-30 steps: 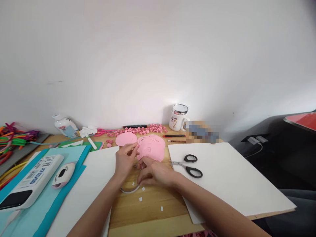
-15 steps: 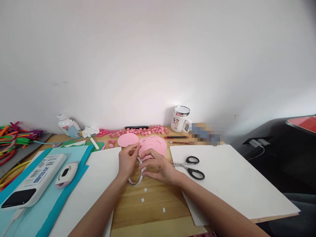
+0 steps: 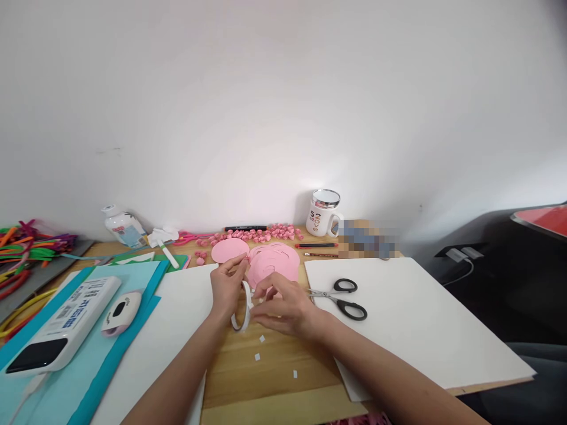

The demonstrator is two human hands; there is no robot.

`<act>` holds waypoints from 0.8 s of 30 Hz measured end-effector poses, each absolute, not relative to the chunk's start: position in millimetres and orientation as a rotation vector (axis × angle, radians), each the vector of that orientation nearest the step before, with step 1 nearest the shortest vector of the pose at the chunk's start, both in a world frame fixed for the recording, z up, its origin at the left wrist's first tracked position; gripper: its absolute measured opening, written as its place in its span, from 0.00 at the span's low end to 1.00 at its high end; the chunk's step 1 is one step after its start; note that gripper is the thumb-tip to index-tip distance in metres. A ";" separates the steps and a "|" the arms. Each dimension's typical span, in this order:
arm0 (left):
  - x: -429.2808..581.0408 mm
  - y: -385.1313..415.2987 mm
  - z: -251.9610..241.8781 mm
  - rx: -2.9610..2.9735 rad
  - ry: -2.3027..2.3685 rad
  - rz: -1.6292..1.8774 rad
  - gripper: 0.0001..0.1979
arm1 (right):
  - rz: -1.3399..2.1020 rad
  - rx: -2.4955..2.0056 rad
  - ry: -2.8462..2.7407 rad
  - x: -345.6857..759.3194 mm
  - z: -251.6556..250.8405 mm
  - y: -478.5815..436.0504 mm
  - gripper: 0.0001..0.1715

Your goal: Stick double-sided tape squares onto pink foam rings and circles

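Note:
My left hand (image 3: 225,288) is closed, thumb and forefinger pinched around a small pink bit that is mostly hidden. The same hand also holds a thin white ring (image 3: 241,326), which looks like a roll of double-sided tape, hanging upright under the fingers. My right hand (image 3: 283,307) has its thumb and fingers pinched at the ring's right side, on what seems to be a loose end of the tape. Just beyond both hands lie pink paper circles (image 3: 283,268) cut into spirals. Small white squares (image 3: 262,339) are scattered on the wooden table in front.
Black-handled scissors (image 3: 348,310) rest on white board (image 3: 420,330) at the right. Rolled pink paper flowers (image 3: 261,237), a black marker (image 3: 245,228) and a mug (image 3: 325,215) line the wall. At left are a power bank (image 3: 66,324), a small white device (image 3: 121,313) and a bottle (image 3: 124,227).
My right hand has shifted slightly down, its fingers drawn closer together at the ring's side. The ring has turned a little in my left hand, which stays almost in place.

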State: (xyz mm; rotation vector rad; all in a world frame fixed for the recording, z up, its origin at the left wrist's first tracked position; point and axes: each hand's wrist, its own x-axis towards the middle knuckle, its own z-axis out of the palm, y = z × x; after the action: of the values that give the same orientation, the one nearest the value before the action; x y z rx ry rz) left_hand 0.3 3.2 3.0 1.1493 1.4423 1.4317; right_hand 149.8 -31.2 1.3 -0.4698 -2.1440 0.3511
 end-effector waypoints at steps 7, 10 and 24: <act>1.1 0.4 -2.4 1.258 1.338 1.402 0.17 | 0.305 -0.541 -1.917 153.2 20.9 -29.6 0.36; 0.2 -0.4 -1.2 1.259 1.312 1.420 0.17 | 0.389 -0.780 -1.875 177.1 45.2 -24.1 0.21; 1.3 -0.6 5.7 1.056 1.276 1.501 0.15 | 0.332 -1.831 -2.405 272.1 13.0 -58.1 0.28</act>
State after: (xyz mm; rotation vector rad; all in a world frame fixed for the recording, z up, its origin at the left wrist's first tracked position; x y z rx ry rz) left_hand 1.3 -0.6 5.7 1.0559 1.2759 1.5012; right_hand 272.1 -58.1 13.0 -1.8312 -2.4052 0.3320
